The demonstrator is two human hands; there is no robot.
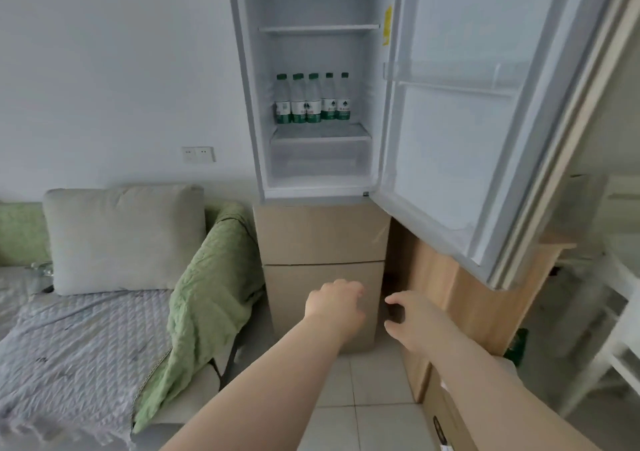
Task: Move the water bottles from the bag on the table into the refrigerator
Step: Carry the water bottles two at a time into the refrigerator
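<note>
You are standing in front of the refrigerator (pixel 318 80) with its upper door (pixel 485 121) swung wide to your right, and both of your hands are hanging low, in front of the closed lower drawers (pixel 323 263). Your left hand (pixel 334 303) is loosely curled, knuckles up, and is holding nothing. Your right hand (pixel 412 322) is showing spread fingers (pixel 393 300) with the thumb apart from them, and it too is empty.

Five water bottles (pixel 312 99) are standing upright in a row on the lower shelf (pixel 320 132) of the open compartment, green caps up, their long axes vertical and their sides touching or nearly so. They are sitting well above both of your hands and slightly to the left of the gap between them, so the left hand is lying marginally nearer the row.

That is the relation to weigh: the bottles in view are already where the task is asking them to be, and neither the bag nor the worktop is showing anywhere here. Any remaining bottle is therefore lying outside your view, probably behind or beside you, so turning away looks like the next call. The shelf is offering free room to the right of the row, and the shelf above (pixel 318 28) is bare.
</note>
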